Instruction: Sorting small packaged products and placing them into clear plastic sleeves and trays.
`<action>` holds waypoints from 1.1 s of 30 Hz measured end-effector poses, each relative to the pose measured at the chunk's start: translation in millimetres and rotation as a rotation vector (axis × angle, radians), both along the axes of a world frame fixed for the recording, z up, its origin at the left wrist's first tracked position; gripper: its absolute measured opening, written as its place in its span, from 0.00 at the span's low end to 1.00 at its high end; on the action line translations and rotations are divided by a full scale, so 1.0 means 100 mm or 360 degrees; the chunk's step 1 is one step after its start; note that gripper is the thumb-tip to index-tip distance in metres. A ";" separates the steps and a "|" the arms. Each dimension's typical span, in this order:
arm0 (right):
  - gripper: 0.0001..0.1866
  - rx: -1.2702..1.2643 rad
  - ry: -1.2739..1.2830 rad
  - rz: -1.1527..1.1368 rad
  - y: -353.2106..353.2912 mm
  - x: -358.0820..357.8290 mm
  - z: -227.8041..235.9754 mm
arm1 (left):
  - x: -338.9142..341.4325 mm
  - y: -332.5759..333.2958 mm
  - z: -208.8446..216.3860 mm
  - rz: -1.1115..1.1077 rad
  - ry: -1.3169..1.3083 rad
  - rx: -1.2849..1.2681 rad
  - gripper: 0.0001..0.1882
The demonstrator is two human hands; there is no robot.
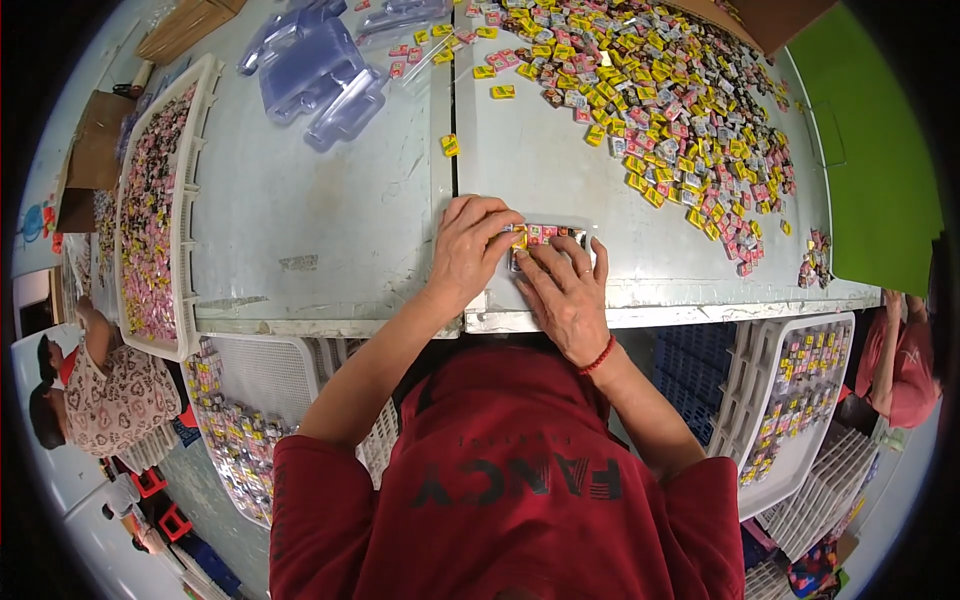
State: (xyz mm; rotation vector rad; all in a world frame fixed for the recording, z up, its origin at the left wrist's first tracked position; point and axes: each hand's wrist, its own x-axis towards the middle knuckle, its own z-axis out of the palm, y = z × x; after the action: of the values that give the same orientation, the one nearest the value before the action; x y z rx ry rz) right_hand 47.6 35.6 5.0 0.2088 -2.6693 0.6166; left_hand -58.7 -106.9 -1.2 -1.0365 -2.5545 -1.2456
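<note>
At the table's near edge lies a small block of wrapped sweets (545,233), set side by side in rows of pink, yellow and dark wrappers. My left hand (470,248) has its fingers and thumb closed at the block's left end, by a yellow piece. Bent over the near side and right end are the fingers of my right hand (570,300), which grips the block and hides part of it. A red bracelet circles my right wrist. Whether the block sits in a clear tray I cannot tell.
Loose wrapped sweets (680,140) spread across the far right, with a cardboard box (770,22) behind. Clear plastic trays (310,75) lie far left. White crates of sweets (190,200) stand left; another crate (800,490) is below right. A green panel (880,160) borders the table. Other people work at both sides.
</note>
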 end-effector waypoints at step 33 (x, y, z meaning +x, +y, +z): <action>0.15 -0.2117 -0.0618 -0.0165 -0.03 -0.07 0.28 | 0.18 0.05 0.52 0.0061 -0.0559 0.0388 0.05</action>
State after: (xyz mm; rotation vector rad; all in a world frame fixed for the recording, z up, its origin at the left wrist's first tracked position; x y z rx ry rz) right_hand 40.9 32.5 32.6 -0.4535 -1.9520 2.3245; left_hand -40.5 -102.1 50.3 -0.7727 -2.5500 -1.8133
